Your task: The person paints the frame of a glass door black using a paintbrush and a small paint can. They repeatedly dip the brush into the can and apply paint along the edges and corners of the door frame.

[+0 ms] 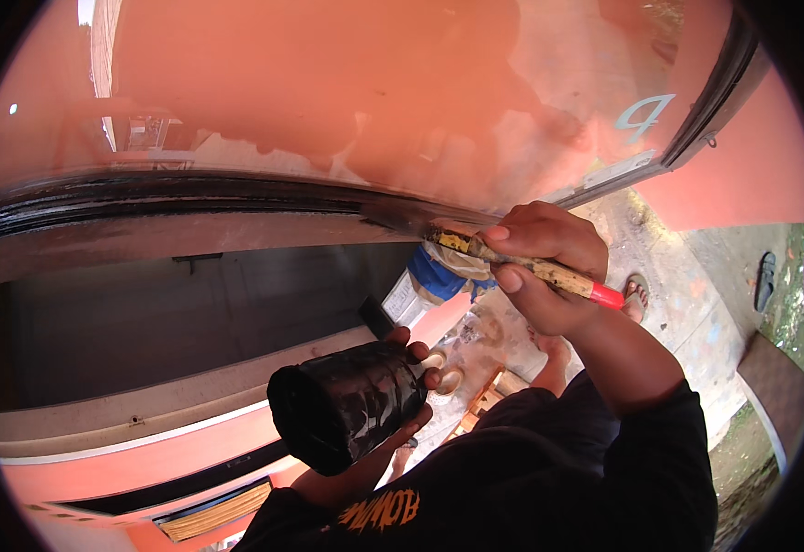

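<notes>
My right hand [554, 253] pinches a paintbrush [451, 241] by its stained wooden handle, thumb underneath and fingers over the top. The handle ends in red, and the ferrule carries yellow and dark smears. Its dark bristles point left, against a long frame rail [190, 195] coated glossy black along its left stretch. Lower down, my left hand [411, 428] is wrapped round a cylindrical container [374, 405] covered in black paint. That container is tilted, with its dark round end facing left; its contents cannot be made out. The brush and container are apart.
A reflective pane [328, 83] rises beyond the rail, with a dark upright frame [715, 83] at right. Below the rail is a dark recess [190, 322]. A blue and tan bundle [439, 276] hangs nearby. A sandal [765, 281] lies on the ground at right.
</notes>
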Available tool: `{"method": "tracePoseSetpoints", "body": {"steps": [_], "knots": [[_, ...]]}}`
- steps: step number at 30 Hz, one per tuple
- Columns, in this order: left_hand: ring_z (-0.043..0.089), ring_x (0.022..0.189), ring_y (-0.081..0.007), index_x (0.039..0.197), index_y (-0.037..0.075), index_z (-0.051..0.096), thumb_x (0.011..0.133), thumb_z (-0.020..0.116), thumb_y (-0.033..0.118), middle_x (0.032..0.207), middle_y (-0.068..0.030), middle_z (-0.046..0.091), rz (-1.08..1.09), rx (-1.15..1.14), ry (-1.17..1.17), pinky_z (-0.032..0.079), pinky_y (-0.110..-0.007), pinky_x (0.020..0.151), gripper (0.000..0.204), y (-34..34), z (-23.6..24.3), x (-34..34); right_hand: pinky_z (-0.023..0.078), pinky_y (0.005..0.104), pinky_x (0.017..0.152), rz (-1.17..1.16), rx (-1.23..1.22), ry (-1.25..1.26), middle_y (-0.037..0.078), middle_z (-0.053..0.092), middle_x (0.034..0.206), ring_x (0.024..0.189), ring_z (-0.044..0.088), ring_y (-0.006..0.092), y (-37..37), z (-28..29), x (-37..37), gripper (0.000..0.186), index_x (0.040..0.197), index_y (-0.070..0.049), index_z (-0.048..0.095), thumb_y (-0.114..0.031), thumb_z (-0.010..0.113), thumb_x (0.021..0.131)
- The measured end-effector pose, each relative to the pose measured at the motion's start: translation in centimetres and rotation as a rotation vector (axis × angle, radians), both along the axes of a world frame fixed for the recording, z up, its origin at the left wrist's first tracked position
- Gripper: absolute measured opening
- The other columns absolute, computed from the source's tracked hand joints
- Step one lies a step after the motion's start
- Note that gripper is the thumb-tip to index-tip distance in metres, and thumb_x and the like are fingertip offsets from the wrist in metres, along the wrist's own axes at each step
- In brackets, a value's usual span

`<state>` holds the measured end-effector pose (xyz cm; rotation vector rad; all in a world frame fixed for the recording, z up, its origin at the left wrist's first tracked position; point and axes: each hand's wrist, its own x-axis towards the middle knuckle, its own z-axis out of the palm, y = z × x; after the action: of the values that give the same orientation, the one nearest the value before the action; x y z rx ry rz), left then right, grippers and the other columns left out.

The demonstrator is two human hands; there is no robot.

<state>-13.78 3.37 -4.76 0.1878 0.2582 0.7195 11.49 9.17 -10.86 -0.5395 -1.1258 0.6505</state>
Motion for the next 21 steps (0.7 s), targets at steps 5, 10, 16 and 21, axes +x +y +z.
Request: {"method": "tracePoseSetpoints", "body": {"steps": [5, 10, 16, 21], "knots": [[0.036, 0.129, -0.0355, 0.148, 0.008, 0.024, 0.085, 0.066, 0.048, 0.144, -0.0167, 0.033, 0.030, -0.039, -0.021, 0.055, -0.044, 0.077, 0.085, -0.3, -0.4, -0.4, 0.047, 0.0296, 0.059, -0.053, -0.079, -0.118, 0.012, 0.063, 0.078, 0.066, 0.061, 0.0192, -0.2, -1.6, 0.1, 0.020, 0.102, -0.002, 0.067, -0.007, 0.067, 0.082], [0.036, 0.128, -0.0358, 0.148, 0.009, 0.024, 0.084, 0.066, 0.049, 0.145, -0.0168, 0.032, 0.018, -0.051, -0.027, 0.055, -0.045, 0.078, 0.086, -0.1, -0.7, -0.7, 0.047, 0.0301, 0.059, -0.072, -0.138, -0.092, 0.010, 0.063, 0.077, 0.066, 0.061, 0.0197, -1.3, -3.0, 0.7, 0.019, 0.099, -0.003, 0.068, -0.007, 0.068, 0.080], [0.037, 0.128, -0.0357, 0.148, 0.008, 0.023, 0.084, 0.067, 0.048, 0.145, -0.0172, 0.033, 0.038, -0.039, -0.020, 0.056, -0.045, 0.076, 0.087, 0.1, -0.9, -0.8, 0.047, 0.0286, 0.056, -0.088, 0.029, 0.023, 0.008, 0.065, 0.075, 0.064, 0.061, 0.0187, 0.4, -0.2, -0.1, 0.023, 0.100, -0.001, 0.069, -0.005, 0.071, 0.077], [0.037, 0.128, -0.0360, 0.148, 0.007, 0.023, 0.084, 0.067, 0.047, 0.144, -0.0175, 0.033, 0.031, -0.028, -0.029, 0.056, -0.044, 0.076, 0.087, 0.6, -0.7, -0.3, 0.047, 0.0283, 0.057, -0.082, -0.072, -0.030, 0.008, 0.065, 0.076, 0.065, 0.061, 0.0186, 0.1, -1.7, -0.7, 0.023, 0.099, -0.001, 0.070, -0.005, 0.071, 0.077]]}}
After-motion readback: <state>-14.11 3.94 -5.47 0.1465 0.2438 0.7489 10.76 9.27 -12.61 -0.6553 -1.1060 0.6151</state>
